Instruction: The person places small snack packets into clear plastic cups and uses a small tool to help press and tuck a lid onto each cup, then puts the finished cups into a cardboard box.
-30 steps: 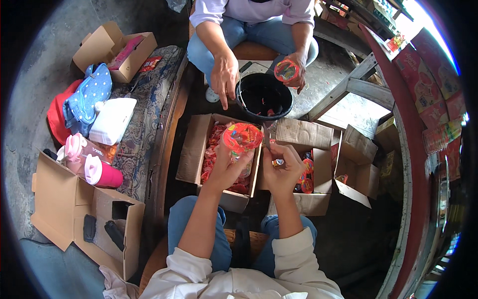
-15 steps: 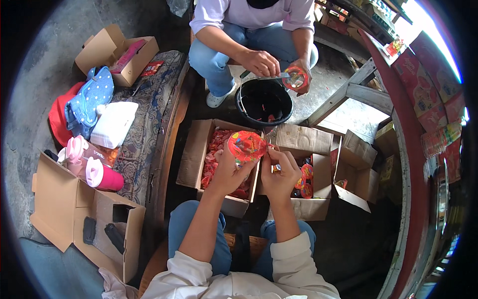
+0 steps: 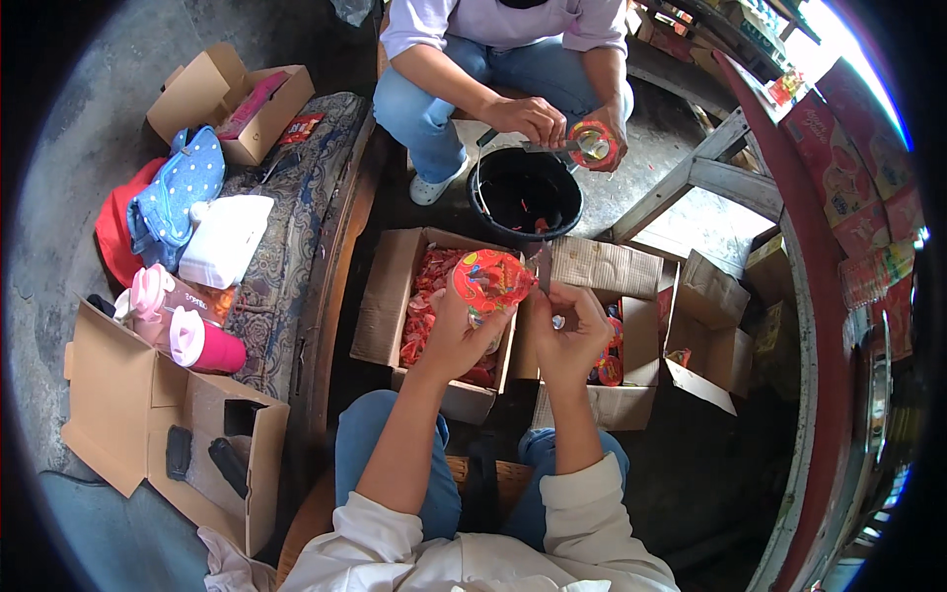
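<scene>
My left hand is closed around a round cup with a printed red lid, its top turned up toward me. At the cup's right edge my right hand grips a small knife, its blade pointing up beside the rim; the handle is hidden in my fingers. A small shiny piece shows by the right fingers. Below both hands, an open cardboard box holds many red wrapper pieces. Another carton, at the right, contains round red-lidded cups.
Across from me a crouching person holds a knife and a similar cup over a black bucket. A cushioned bench on the left carries bags, pink tumblers and a box. A wooden frame stands at right.
My right hand has shifted slightly right and down, and the knife blade now shows upright by the cup. The other person's cup has moved a little right.
</scene>
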`<state>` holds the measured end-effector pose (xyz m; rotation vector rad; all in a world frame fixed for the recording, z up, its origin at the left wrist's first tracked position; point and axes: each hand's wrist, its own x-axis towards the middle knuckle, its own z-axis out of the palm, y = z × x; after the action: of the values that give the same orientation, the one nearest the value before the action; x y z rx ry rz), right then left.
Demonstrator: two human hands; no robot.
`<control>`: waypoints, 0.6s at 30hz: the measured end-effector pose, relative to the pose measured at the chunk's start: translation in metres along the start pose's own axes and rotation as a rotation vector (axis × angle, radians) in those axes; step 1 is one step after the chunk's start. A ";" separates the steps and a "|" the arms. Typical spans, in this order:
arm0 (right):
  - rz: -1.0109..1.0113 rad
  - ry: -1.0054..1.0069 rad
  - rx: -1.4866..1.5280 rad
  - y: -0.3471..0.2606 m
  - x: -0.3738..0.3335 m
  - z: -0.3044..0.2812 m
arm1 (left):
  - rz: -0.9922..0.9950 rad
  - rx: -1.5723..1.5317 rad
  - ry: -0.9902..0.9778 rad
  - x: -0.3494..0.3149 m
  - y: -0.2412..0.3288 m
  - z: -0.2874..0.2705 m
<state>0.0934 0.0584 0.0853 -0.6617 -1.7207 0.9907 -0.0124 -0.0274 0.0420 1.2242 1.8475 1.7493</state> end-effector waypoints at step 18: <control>-0.130 -0.037 -0.118 -0.001 -0.001 0.001 | -0.005 0.050 -0.069 0.002 0.003 -0.005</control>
<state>0.0926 0.0568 0.0859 -0.6016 -1.8412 0.8201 -0.0164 -0.0298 0.0467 1.2805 1.8639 1.6461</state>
